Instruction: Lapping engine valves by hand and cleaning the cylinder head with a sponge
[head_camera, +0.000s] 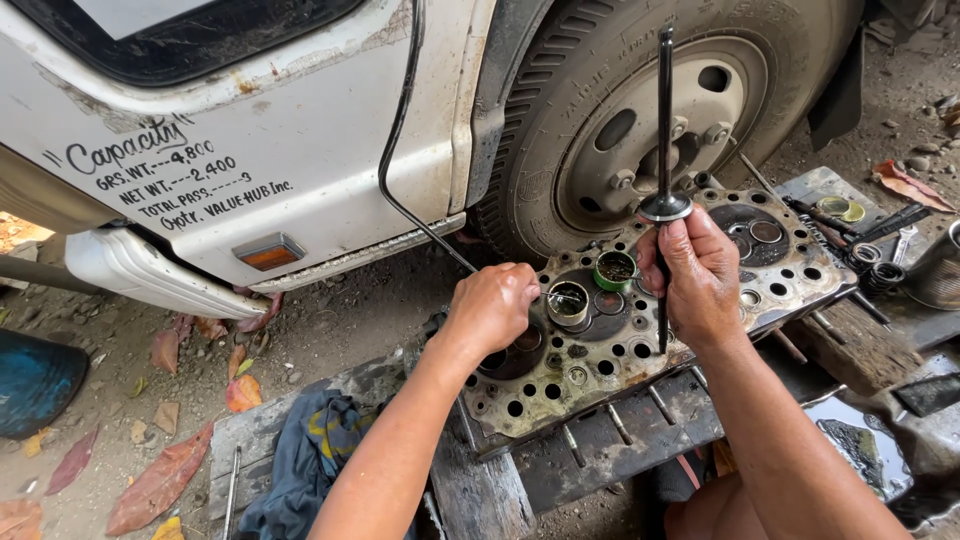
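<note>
We hold an engine valve (665, 120) upright in our right hand (700, 275), fingers curled tight around its stem, the valve head just above our knuckles. Our left hand (492, 308) is closed, its fingertips pinching something too small to tell beside a small round tin (568, 302). A green-rimmed tin (614, 270) sits next to it. Both tins rest on the grimy cylinder head (560, 385), which lies on wooden planks (600, 450) beside a truck wheel (640, 110).

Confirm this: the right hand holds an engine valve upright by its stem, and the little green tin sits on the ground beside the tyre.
Not quite. In the head view the right hand does hold the engine valve upright, but the green tin sits on the cylinder head, not on the ground.
</note>
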